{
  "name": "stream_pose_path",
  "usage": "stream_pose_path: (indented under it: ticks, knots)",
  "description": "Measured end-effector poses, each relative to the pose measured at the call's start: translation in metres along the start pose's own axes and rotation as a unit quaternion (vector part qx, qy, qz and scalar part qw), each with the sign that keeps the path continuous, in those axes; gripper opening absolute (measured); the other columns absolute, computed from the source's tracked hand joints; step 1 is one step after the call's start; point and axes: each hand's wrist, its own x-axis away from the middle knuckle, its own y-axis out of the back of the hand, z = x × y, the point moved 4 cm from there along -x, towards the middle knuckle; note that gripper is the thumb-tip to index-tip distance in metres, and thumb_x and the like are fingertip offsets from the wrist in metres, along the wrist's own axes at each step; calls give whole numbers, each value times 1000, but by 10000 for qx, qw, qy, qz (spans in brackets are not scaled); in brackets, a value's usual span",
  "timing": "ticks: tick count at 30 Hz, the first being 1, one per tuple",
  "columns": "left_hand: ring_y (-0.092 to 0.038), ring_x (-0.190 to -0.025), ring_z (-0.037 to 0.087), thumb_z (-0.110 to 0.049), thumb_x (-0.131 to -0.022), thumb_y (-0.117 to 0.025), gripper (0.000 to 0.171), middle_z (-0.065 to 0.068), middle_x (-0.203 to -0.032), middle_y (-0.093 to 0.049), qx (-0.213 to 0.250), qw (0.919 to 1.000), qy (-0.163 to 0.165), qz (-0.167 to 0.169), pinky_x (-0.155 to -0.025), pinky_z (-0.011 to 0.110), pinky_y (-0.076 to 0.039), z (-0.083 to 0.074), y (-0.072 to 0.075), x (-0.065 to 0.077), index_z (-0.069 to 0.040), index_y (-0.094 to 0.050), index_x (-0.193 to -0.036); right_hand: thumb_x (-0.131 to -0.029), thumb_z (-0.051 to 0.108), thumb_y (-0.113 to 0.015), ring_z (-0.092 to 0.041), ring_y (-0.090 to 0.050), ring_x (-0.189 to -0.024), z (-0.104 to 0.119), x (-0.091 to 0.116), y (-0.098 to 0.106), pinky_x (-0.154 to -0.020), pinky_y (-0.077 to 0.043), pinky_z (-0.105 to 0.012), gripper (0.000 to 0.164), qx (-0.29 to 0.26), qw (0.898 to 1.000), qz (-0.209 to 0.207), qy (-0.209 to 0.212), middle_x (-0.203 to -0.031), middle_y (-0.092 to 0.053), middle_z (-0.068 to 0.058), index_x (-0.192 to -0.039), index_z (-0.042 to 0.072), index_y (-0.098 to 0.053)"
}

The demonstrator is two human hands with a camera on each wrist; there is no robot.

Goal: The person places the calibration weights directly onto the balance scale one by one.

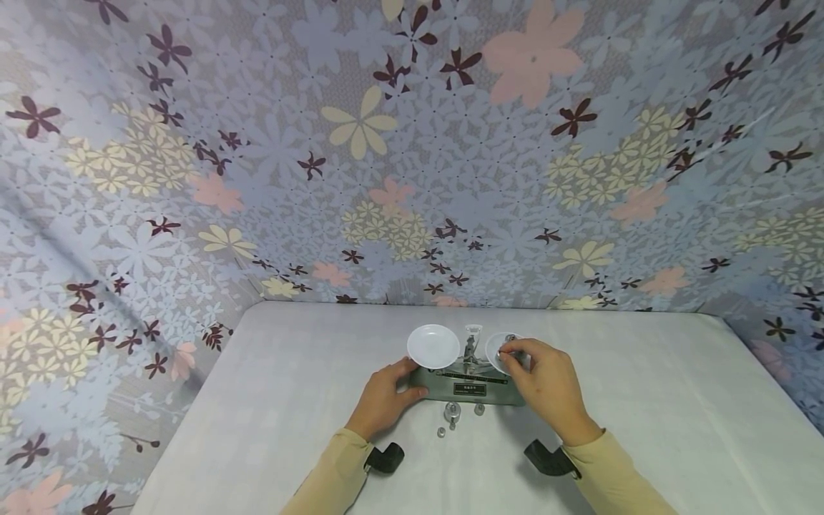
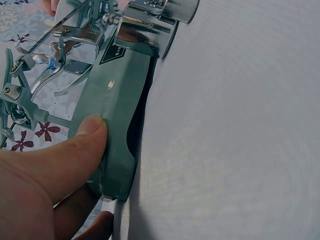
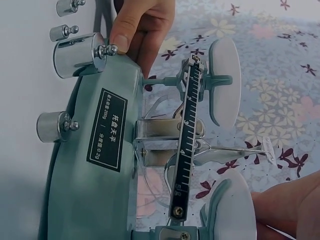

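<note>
A green tray balance point(image 1: 444, 386) stands on the table with two white pans. My left hand point(image 1: 388, 397) grips the left end of its base; in the left wrist view the thumb point(image 2: 90, 132) presses on the green front. Over the right pan point(image 1: 492, 350), my right hand point(image 1: 547, 379) has thumb and forefinger drawn together, pinching a small weight mostly hidden by the fingertips. A metal weight point(image 1: 511, 337) shows in that pan just behind them. The left pan point(image 1: 433, 346) holds nothing. In the right wrist view the right fingertips are hidden behind the pan.
In front of the base stand several metal weights: a large one point(image 3: 77, 55), a medium one point(image 3: 52, 126) and small ones point(image 1: 440, 432). The graduated beam point(image 3: 185, 140) and the pointer scale point(image 1: 473, 330) lie between the pans. Floral cloth point(image 1: 412, 143) hangs behind the white table point(image 1: 290, 357).
</note>
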Motion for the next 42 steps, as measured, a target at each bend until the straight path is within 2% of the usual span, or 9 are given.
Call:
stream_pose_path:
  ticks: [9,18,27,35,42]
  knots:
    - [-48,-122,24,-33,-82,-69,51,3,-131,-54,-19,10000,-49,-6,-104,42,-38,-2,1,0,-15,-56,-129,-79,21,-74,-4,-29,-38,-1,0,-1,-36,-26,-22,9,110,9999,59,-29,-75,-65,9,-87,20,-71]
    - [-48,-123,24,-34,-82,-68,52,3,-132,-53,-32,10000,-26,3,-104,42,-37,-1,1,0,-16,-55,-129,-80,21,-73,-5,-28,-37,0,0,0,-34,-25,-22,12,168,9998,95,-62,-73,-64,8,-91,18,-72]
    - [-47,-123,24,-34,-82,-68,53,3,-133,-53,-28,10000,-1,11,-105,42,-37,-1,0,0,-15,-55,-130,-80,20,-73,-4,-30,-39,0,1,5,-34,-26,-21,14,147,9999,-41,30,-71,-59,9,-93,16,-72]
    - [-49,-122,23,-33,-82,-69,52,2,-131,-55,-36,10000,-34,-8,-104,42,-38,-2,0,0,-16,-56,-129,-80,19,-73,-4,-32,-41,4,7,9,-35,-28,-21,13,78,10000,-14,16,-60,-47,11,-93,17,-71]
    - [-50,-121,22,-32,-82,-70,49,0,-128,-57,-48,10000,-30,-30,-103,41,-39,-3,1,0,-16,-57,-127,-79,18,-74,-4,-35,-42,9,14,11,-38,-30,-20,12,-319,9994,121,-44,-53,-43,13,-91,20,-71]
